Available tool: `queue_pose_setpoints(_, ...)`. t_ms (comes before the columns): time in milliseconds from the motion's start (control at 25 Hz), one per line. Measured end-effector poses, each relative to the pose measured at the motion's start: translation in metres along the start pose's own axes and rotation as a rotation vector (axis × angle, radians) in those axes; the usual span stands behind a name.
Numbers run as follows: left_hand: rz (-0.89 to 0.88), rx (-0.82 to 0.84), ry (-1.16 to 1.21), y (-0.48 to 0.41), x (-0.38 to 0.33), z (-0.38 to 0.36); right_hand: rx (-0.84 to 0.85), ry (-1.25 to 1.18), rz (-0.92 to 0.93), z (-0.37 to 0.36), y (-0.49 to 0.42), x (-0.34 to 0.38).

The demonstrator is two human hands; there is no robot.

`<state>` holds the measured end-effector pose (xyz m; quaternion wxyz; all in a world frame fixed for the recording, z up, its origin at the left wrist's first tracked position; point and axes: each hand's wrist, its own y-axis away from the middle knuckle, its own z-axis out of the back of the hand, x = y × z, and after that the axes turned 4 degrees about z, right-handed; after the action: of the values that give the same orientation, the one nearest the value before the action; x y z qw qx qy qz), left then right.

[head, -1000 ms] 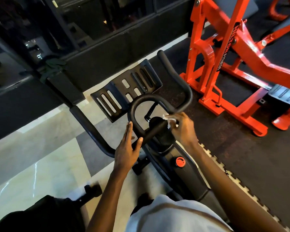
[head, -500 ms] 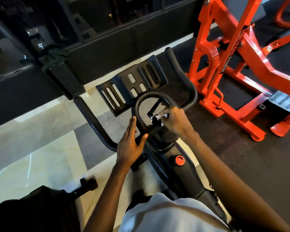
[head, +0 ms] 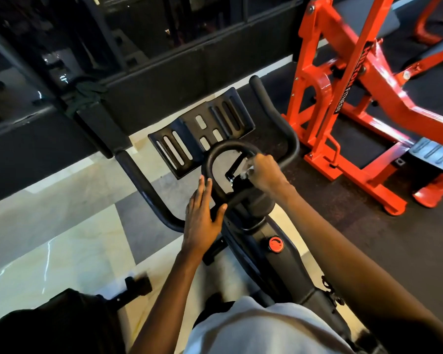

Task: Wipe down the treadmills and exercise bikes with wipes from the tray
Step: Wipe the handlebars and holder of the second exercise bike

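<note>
Right now wipe [head: 248, 171] sits pinched in right hand [head: 267, 173] fingers [head: 256, 166]

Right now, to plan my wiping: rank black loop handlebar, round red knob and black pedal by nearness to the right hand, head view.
1. Black loop handlebar, at the right hand.
2. Round red knob, lower on frame.
3. Black pedal, lower left.

Orange weight machine [head: 315, 42] on dark rubber flooring [head: 394, 238] at right, pale marble tiles [head: 62, 246] – black-framed glass wall [head: 164, 65] beyond
</note>
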<state>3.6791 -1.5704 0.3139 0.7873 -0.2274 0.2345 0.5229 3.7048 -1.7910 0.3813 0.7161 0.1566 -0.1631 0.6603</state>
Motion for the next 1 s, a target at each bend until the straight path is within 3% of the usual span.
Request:
queue_pose_setpoints(160, -0.157, -0.007, -0.112, -0.004, -0.001, -0.011, -0.291, -0.269, 0.086, -0.014, 0.056, -0.012)
queue_pose_setpoints(240, -0.192, 0.013, -0.144, -0.008, -0.004, -0.017, -0.373, -0.371, 0.041, -0.035, 0.080, -0.023)
queue_pose_setpoints(480, -0.197, 0.029, -0.204, -0.016, -0.014, -0.018, -0.279, -0.337, 0.047, -0.065, 0.094, -0.052)
queue_pose_setpoints(680, -0.208, 0.099, -0.200, -0.029, -0.035, -0.027, -0.550, -0.443, -0.172, -0.039, 0.075, -0.074)
queue_pose_setpoints(840, -0.207, 0.156, -0.170, -0.046, -0.056, -0.032, -0.543, -0.430, -0.074, -0.028, 0.059, -0.064)
queue_pose_setpoints(1000, -0.283, 0.209, -0.198, -0.067, -0.066, -0.035, -0.585, -0.424, -0.166, -0.019, 0.036, -0.078)
